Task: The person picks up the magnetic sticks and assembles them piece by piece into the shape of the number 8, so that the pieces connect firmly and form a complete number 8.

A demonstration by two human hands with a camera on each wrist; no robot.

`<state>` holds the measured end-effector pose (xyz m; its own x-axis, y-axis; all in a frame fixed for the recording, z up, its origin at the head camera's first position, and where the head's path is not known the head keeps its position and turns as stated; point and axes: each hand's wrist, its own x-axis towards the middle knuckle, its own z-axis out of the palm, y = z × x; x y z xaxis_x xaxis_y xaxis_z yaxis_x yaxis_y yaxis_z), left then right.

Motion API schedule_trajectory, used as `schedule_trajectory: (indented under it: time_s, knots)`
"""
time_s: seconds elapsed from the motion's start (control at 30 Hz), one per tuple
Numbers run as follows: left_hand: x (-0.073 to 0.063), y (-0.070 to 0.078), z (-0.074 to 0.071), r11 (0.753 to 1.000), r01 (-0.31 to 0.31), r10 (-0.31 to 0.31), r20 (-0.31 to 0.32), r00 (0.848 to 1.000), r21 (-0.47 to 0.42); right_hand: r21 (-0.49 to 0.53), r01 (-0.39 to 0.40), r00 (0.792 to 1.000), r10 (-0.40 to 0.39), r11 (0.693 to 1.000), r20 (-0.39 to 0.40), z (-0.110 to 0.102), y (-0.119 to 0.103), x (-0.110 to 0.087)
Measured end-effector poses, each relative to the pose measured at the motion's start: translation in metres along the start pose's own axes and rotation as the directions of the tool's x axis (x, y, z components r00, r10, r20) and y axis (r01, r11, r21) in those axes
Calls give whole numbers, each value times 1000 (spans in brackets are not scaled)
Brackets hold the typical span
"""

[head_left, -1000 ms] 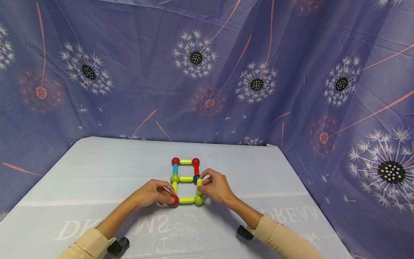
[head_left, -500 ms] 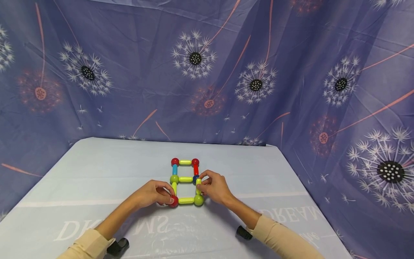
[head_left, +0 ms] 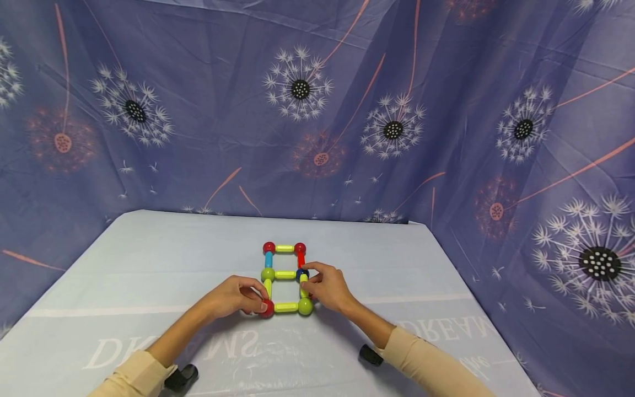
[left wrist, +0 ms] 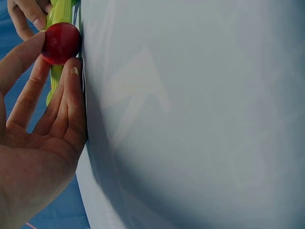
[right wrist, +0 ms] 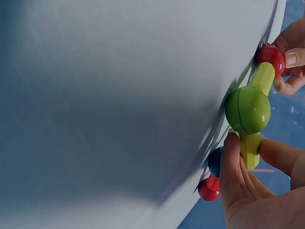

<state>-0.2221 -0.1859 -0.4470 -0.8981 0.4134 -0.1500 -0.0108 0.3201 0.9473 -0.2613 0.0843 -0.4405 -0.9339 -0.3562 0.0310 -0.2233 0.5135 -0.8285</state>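
A flat frame of coloured balls and short magnetic rods lies on the table, forming two joined squares. My left hand pinches the red ball at its near left corner between thumb and fingers. On the right side, my right hand pinches a yellow-green rod that reaches from the green ball at the near right corner toward the dark blue ball. The index fingertip lies right at that blue ball. Another yellow-green rod links the two near balls.
The frame's far end has two red balls joined by a rod, with a blue rod and a red rod along its sides. The pale table meets a patterned purple curtain behind. Black wrist straps show below the sleeves.
My right hand has edged slightly left, its index finger extending over toward the blue ball. The rod in it leans a little more to the left. The left hand keeps its hold.
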Motion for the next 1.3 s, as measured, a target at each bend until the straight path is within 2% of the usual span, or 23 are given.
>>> schedule_trajectory:
  time_s: [0.3,0.67,1.3]
  knots:
    - [0,1,0,1000,7,-7,3,1000,-10,8,-53,998,52,999,35,1,3,2]
    - [1,1,0,1000,-1,1,2,1000,-3,0,-62,997,62,998,53,0,7,3]
    - [0,2,0,1000,11,-11,2,1000,4,-36,-45,998,46,998,38,2,6,2]
